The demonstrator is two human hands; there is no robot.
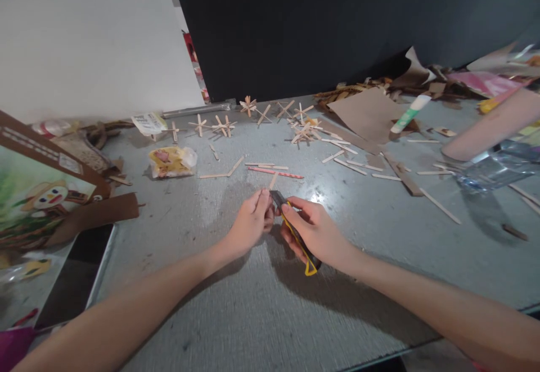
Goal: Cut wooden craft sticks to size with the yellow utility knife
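Observation:
In the middle of the grey table, my left hand point(252, 214) pinches a thin wooden stick point(273, 180), whose upper end sticks out past the fingertips. Wrapped round a yellow and black utility knife point(300, 241), my right hand point(314, 227) keeps its front end against or very close to the stick; exact contact is unclear. Just beyond the hands lie a red-and-white striped straw point(276, 173) and a few pale sticks point(266, 166). Two more sticks form a bent line point(222, 173) to the left. Farther back stand several star shapes of crossed sticks point(199, 125).
At left are a printed cardboard box point(50, 192), a phone point(78, 276) and a yellow packet point(171, 162). Loose sticks, brown card point(363, 114), a green-and-white glue stick point(410, 114), a pinkish tube point(491, 124) and a clear plastic container point(498, 166) lie to the right. A black panel point(337, 23) rises behind.

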